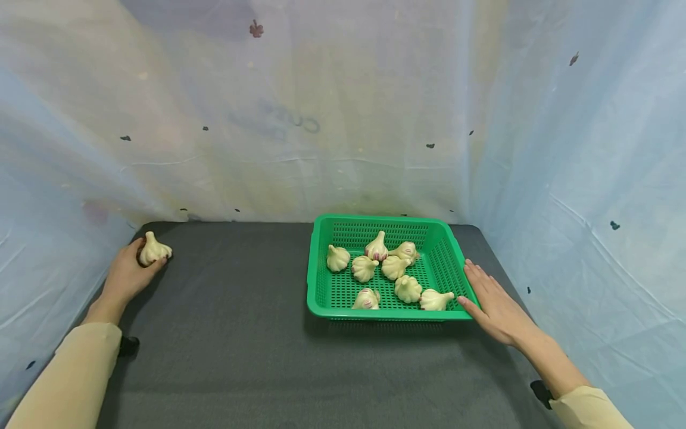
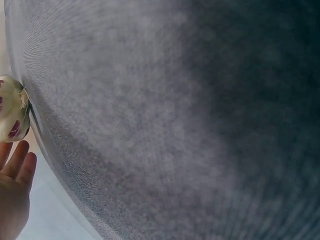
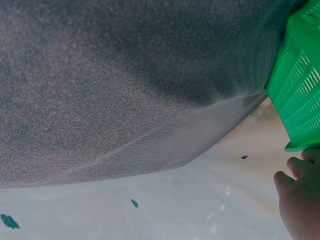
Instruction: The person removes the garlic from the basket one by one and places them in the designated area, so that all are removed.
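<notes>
While tbl (image 1: 241,357) dk gray, sheeting (image 1: 348,89) pale

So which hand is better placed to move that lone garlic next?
Probably the left hand: its fingers are at the lone garlic. The right hand is across the table, by the green basket.

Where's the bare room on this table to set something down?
Bare table: the wide patch between the left hand, holding a garlic bulb, and the green basket; also the strip before the basket. Crowded: among the basket's bulbs, and its right edge, where the right hand rests.
</notes>
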The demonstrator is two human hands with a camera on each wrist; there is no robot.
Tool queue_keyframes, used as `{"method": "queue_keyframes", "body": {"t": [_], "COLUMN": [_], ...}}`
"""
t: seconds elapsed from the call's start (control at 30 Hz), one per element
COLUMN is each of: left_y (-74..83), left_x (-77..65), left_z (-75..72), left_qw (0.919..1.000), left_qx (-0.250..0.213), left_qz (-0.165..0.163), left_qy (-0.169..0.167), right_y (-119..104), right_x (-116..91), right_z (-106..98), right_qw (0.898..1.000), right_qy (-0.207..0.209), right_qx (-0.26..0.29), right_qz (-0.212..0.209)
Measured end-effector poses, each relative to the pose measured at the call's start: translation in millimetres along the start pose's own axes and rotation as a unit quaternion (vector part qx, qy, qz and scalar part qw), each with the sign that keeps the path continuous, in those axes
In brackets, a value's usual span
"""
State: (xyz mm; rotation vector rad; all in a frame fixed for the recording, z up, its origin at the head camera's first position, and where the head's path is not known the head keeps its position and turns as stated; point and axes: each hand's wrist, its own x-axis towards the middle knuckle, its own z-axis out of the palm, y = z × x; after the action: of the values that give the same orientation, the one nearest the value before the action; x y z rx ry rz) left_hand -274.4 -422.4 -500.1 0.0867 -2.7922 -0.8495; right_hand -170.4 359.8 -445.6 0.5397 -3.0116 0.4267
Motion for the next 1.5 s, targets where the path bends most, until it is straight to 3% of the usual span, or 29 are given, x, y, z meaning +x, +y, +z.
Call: {"method": "queue_keyframes", "body": {"t": [0.27, 0.57, 1.0, 1.27, 1.5], "left_y": [10.0, 42.7, 128.7, 178.2, 212.9], "left_x": [-4.8, -8.1, -11.5, -14.2, -19.5], "left_z": [-4.8, -12.1, 0.6, 32.7, 59.9], "left_qw": [0.9995, 0.9965, 0.9845, 0.9692, 0.9484], "left_qx": [-0.023, -0.047, -0.083, -0.112, -0.141], "left_qz": [-0.017, 0.006, 0.111, 0.197, 0.275], "left_qy": [0.016, 0.07, 0.108, 0.097, 0.072], "right_y": [1, 0, -1, -1, -1], "right_x": [-1, 1, 1, 1, 0], "right_z": [0, 0, 0, 0, -1], "right_qw": [1.0, 1.0, 1.0, 1.0, 1.0], "right_qy": [0.0, -0.001, 0.004, 0.0, -0.004], "right_qx": [0.005, 0.005, 0.001, 0.003, 0.007], "right_qz": [-0.002, -0.002, -0.004, 0.001, 0.003]}}
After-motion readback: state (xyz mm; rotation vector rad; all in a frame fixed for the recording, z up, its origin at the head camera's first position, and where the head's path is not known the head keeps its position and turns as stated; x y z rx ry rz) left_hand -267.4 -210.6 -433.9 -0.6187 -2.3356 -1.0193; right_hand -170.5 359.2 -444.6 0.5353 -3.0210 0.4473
